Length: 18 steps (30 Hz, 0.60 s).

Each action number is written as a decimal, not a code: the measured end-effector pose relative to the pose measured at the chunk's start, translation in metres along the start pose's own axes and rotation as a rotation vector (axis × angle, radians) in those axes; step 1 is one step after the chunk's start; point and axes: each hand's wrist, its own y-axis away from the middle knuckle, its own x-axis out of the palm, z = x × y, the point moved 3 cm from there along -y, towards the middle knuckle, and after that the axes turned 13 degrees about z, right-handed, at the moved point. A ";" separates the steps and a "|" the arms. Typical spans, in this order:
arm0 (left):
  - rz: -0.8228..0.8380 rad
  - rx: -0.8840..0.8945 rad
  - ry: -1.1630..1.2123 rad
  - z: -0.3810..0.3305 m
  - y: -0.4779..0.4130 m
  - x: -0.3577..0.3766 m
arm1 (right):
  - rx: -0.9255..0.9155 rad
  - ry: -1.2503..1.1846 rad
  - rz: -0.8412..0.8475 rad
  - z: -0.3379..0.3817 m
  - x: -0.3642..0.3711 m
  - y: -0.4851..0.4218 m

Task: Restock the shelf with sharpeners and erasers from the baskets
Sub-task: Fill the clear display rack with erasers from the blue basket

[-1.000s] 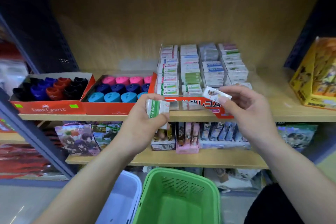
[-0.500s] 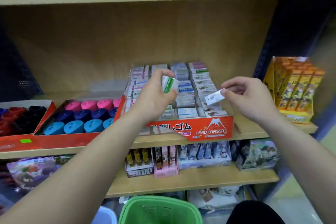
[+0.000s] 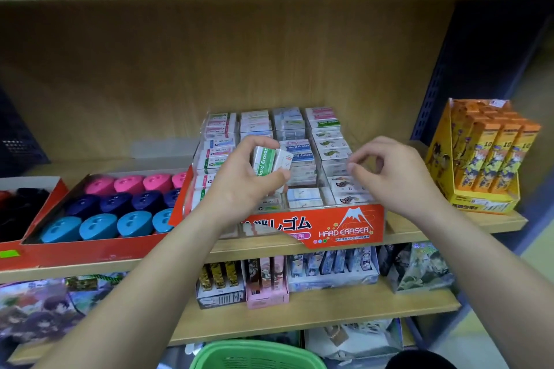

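A red "Hard Eraser" display box full of small wrapped erasers stands in the middle of the wooden shelf. My left hand hovers over the box's middle columns and grips a green-labelled eraser, with a white eraser pressed beside it. Over the right-hand columns is my right hand, fingers loosely curled, thumb and forefinger apart, nothing visible between them. To the left sits a red tray of pink, navy and blue sharpeners. The rim of a green basket shows at the bottom edge.
A yellow-orange display carton stands at the shelf's right end. A second red tray with dark sharpeners is at far left. The lower shelf holds card packs and small boxes. Another shelf board runs overhead.
The view has tilted up toward the shelf. My right hand no longer shows the white eraser it pinched and has sunk over the box's right side. My left hand has moved over the box's middle.
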 end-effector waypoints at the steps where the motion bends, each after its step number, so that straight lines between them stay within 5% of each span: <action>1: 0.004 0.005 -0.006 0.000 0.000 0.000 | -0.021 -0.051 -0.021 0.009 0.001 0.000; 8: 0.029 0.017 -0.019 -0.003 0.002 -0.002 | -0.060 -0.498 0.256 0.059 0.034 -0.021; 18: -0.029 0.006 0.300 0.004 0.000 -0.008 | 0.144 -1.006 0.213 0.037 0.026 -0.011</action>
